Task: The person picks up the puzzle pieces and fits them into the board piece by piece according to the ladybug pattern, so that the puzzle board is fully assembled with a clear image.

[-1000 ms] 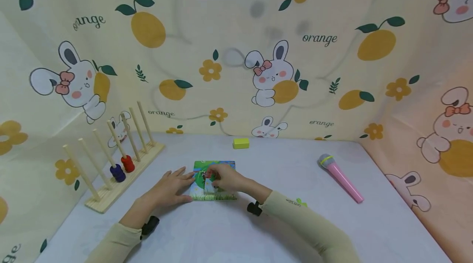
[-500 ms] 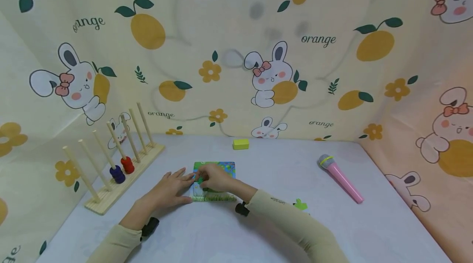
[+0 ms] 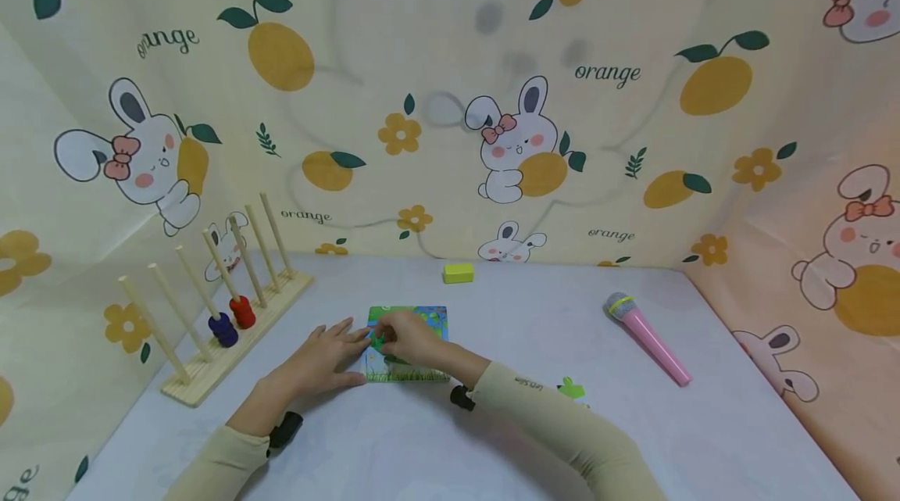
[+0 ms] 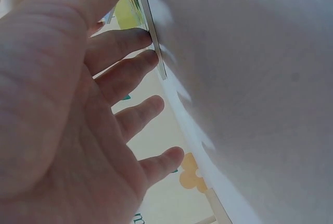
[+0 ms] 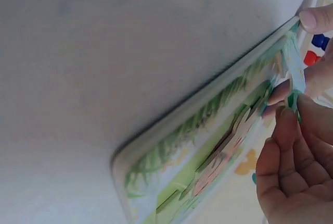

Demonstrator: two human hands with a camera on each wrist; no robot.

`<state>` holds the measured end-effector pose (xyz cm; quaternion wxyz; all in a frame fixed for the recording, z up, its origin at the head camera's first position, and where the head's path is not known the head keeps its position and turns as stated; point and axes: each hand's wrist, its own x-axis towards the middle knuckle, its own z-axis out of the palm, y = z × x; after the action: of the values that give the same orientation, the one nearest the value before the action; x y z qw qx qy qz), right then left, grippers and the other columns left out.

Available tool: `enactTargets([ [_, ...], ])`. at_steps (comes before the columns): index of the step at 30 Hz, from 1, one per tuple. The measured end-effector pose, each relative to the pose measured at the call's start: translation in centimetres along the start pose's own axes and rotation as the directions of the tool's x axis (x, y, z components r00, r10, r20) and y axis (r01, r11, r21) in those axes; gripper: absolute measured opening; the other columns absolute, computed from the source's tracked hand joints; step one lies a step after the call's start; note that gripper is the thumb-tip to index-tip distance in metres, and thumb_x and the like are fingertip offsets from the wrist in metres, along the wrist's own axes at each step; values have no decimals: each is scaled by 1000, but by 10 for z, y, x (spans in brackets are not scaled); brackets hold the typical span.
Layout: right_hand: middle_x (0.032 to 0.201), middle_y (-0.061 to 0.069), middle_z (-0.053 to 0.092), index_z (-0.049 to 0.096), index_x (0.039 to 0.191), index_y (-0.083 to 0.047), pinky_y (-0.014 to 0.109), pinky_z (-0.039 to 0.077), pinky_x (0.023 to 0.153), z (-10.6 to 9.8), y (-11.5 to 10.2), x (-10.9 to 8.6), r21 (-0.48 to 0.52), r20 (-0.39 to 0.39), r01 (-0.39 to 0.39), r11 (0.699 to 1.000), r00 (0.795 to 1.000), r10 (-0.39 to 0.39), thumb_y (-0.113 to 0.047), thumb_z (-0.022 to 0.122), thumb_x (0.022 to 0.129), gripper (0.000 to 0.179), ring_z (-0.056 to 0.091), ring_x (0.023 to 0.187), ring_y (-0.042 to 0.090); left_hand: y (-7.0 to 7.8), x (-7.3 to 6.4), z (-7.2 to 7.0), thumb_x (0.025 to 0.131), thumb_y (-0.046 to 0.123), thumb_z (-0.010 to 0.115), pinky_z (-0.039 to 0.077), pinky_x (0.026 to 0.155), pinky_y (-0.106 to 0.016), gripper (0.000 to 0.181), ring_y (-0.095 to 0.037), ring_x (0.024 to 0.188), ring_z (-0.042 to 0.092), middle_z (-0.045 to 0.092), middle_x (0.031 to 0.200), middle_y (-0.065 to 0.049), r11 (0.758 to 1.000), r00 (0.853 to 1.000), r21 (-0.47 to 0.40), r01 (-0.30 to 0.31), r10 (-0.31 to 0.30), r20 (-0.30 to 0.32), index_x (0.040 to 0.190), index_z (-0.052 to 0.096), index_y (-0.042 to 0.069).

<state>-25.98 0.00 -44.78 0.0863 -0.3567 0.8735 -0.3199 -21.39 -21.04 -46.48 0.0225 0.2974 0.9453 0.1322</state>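
Note:
A flat picture puzzle board (image 3: 422,377), with printed grass along its near edge, lies on the table in front of the person. My right hand (image 3: 408,338) is over its left part and pinches a thin light-blue and green puzzle piece (image 5: 294,70) between thumb and fingertips. The piece is tilted up from the board in the right wrist view. Other pieces (image 5: 223,153) lie within the board's recess. My left hand (image 3: 323,360) rests at the board's left edge with its fingers spread, fingertips right at the rim in the left wrist view.
Left of the hands stands a wooden peg rack (image 3: 190,388) with dark blue rings (image 3: 223,331) and red rings (image 3: 243,313). A yellow block (image 3: 458,273) sits behind the board. To the right lie a pink toy microphone (image 3: 650,341) and a green piece (image 3: 571,388) beside the right sleeve.
My right hand has shifted left across the board with the puzzle piece, then stayed nearly in place. More of the green piece beside the right sleeve shows. My left hand has not moved.

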Motion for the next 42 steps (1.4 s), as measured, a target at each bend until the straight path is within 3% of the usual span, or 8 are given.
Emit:
enactTargets([
  [3,82,1,65,70,99,-1,16,49,66,-1,1,0,-19,6,5,1000,1000,-5,-1,78,85,16,56,71,4,-1,0,0,90,44,71,27,100,-77,67,-48,142,29,46,151,-15,1000,1000,5,-10,10,-4,138,57,-1],
  [10,81,-6,61,69,112,-7,18,44,61,1,2,0,-253,79,1,967,997,19,-23,88,77,43,51,69,3,-1,0,1,90,42,72,26,101,-77,67,-47,143,28,45,152,-14,1000,1000,-8,-3,3,5,139,56,0],
  [15,80,-9,63,68,120,-9,25,44,70,2,-1,-2,-329,69,-12,944,997,37,-32,88,77,52,52,69,3,-4,1,2,90,42,72,27,101,-77,67,-47,143,29,45,152,-14,1000,1000,7,-4,4,5,139,56,0],
  [23,81,-8,64,72,109,-10,29,43,76,4,-2,-5,-326,35,-33,945,998,47,-35,89,74,46,49,77,6,-5,2,3,90,43,72,27,101,-76,67,-46,144,28,45,152,-13,1000,1000,12,2,-2,15,139,56,0],
  [26,83,-9,64,73,108,-11,41,46,90,5,-2,-5,-319,36,-40,947,998,54,-35,89,74,44,50,79,6,-5,2,3,90,43,72,27,102,-76,67,-46,144,28,45,152,-13,1000,1000,7,5,-5,17,139,56,0],
  [31,80,-9,65,74,106,-12,61,39,103,5,-2,-4,-311,42,-46,949,997,62,-34,89,75,41,51,78,6,-4,1,3,89,43,72,26,102,-76,68,-45,144,28,45,153,-13,1000,1000,0,13,-13,19,140,56,0],
  [39,75,-10,63,76,103,-12,63,37,104,5,0,-3,-293,47,-33,955,998,49,-33,89,75,37,50,74,5,-5,2,3,89,43,72,25,103,-76,68,-45,145,27,44,153,-13,1000,1000,2,17,-17,21,140,56,1],
  [42,74,-9,61,75,106,-11,55,42,99,4,2,-5,-279,47,-14,960,999,28,-33,87,77,38,49,74,5,-5,2,3,89,44,72,25,103,-76,68,-45,145,28,44,153,-12,1000,1000,6,16,-16,22,139,56,1],
])
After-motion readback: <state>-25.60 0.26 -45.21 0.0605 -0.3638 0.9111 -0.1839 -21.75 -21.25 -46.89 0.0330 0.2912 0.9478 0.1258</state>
